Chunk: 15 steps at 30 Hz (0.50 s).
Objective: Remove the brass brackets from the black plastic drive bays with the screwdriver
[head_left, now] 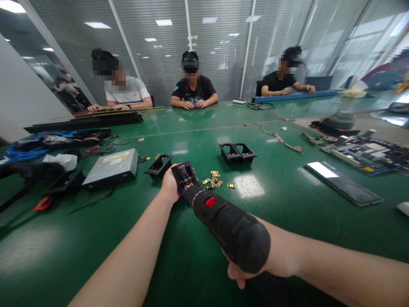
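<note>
My left hand [170,186] is closed around a black plastic housing [183,172], a small open box with metal terminals inside. In my right hand [238,270] is a black cordless drill [230,226] with a red switch on top. Its front end points into the housing; the bit's tip is hidden. Beside the housing lies a loose pile of small brass plates [219,183], each with holes. A similar black housing [159,166] sits just left of my left hand, and a pair of joined black housings [238,152] stands farther off to the right.
A silver disc drive [112,167] lies left, near cables and an orange-tipped tool [44,204]. Right are a dark phone-like slab [343,183], circuit boards [367,149] and a cord [287,145]. Several people sit across the green table [105,251].
</note>
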Tool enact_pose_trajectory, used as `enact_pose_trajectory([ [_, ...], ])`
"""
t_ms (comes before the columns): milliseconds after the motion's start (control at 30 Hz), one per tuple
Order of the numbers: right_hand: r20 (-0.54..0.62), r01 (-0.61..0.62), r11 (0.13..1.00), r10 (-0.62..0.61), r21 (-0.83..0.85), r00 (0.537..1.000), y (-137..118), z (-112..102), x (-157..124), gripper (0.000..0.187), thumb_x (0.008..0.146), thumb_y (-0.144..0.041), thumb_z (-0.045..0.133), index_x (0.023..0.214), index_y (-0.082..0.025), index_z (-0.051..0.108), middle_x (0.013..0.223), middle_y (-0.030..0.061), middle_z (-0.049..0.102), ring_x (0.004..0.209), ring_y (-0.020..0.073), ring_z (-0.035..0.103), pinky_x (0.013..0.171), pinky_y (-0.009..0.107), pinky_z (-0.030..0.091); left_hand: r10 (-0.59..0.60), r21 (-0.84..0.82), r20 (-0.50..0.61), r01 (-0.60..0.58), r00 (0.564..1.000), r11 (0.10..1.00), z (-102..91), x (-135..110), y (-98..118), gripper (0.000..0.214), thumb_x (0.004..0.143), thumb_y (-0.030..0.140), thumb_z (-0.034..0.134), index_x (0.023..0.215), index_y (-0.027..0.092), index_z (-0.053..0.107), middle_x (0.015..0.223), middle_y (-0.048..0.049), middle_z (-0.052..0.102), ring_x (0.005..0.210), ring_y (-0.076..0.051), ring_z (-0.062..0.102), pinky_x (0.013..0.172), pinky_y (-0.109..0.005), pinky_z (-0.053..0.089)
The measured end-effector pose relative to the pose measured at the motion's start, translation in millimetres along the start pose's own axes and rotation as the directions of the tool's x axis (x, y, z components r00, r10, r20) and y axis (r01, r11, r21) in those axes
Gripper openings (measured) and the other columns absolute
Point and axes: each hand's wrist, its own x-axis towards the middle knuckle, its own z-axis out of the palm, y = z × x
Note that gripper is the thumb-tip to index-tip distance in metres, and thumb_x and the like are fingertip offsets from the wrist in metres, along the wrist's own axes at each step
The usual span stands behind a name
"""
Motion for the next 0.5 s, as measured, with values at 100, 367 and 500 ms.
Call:
enact_pose_trajectory([
  [100, 0.008, 0.006, 1.0, -0.006, 0.015, 1.0, 0.2, -1.5, 0.1, 0.051, 0.063, -0.016, 0.103, 0.106, -0.012, 0.076, 0.073, -0.003, 0.071, 0.066, 0.0135, 0.072, 0.063, 0.025, 0.063, 0.025, 0.072, -0.002, -0.025, 1.0, 0.997, 0.2, 0.0, 0.1, 0.029, 0.09, 0.032, 0.047, 0.087, 0.014, 0.07, 0.067, -0.01, 0.071, 0.055, -0.025, 0.068, 0.052, -0.037, 0.058],
  [367, -0.015, -0.007, 1.0, 0.008, 0.015, 1.0, 7.6, -3.6, 1.2, 0.055, 0.061, -0.024, 0.105, 0.106, -0.012, 0.076, 0.072, -0.0015, 0.072, 0.068, 0.015, 0.073, 0.063, 0.025, 0.063, 0.035, 0.081, -0.008, -0.035, 0.999, 0.996, 1.7, -1.8, -0.4, 0.027, 0.09, 0.03, 0.046, 0.085, 0.015, 0.068, 0.067, -0.0097, 0.07, 0.054, -0.025, 0.068, 0.05, -0.036, 0.057],
  [500, 0.0, 0.002, 1.0, -0.002, 0.014, 1.0, 4.3, -3.7, 1.2, 0.048, 0.063, -0.022, 0.103, 0.101, -0.012, 0.076, 0.072, -0.0022, 0.071, 0.068, 0.014, 0.072, 0.064, 0.026, 0.064, 0.03, 0.076, -0.002, -0.03, 1.0, 0.997, 1.2, -1.6, -0.4, 0.027, 0.091, 0.031, 0.047, 0.086, 0.015, 0.068, 0.067, -0.009, 0.07, 0.053, -0.024, 0.068, 0.051, -0.035, 0.057],
])
